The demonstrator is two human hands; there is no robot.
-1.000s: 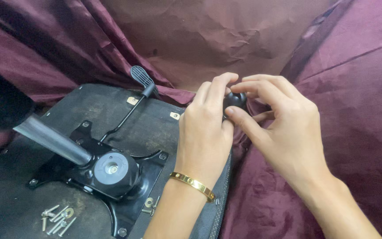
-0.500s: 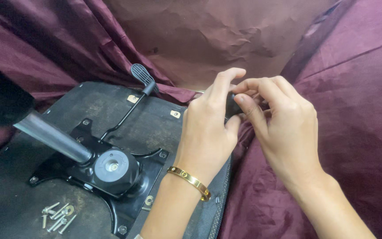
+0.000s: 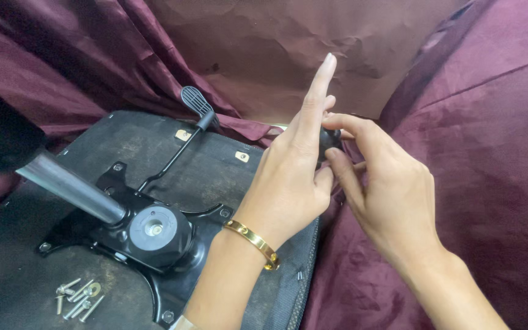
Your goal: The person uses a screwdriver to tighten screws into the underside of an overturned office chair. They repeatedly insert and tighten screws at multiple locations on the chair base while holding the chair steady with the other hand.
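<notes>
An upturned black chair seat base (image 3: 154,146) lies on maroon cloth, with a black metal tilt mechanism (image 3: 148,229) bolted to it. My left hand (image 3: 291,174), with a gold bracelet at the wrist, is raised at the seat's right edge with its fingers straight and pointing up. My right hand (image 3: 383,189) pinches a small black knob (image 3: 328,142) between thumb and forefinger, just behind the left palm. Most of the knob is hidden by the two hands.
A shiny metal cylinder (image 3: 71,186) slants up to the left from the mechanism. A black lever with a paddle handle (image 3: 195,101) reaches toward the back. Several loose screws (image 3: 76,296) lie on the seat at the lower left. Maroon cloth (image 3: 490,153) surrounds everything.
My left hand has opened, its fingers lifting off the knob and straightening upward. My right hand has kept its pinch on the knob.
</notes>
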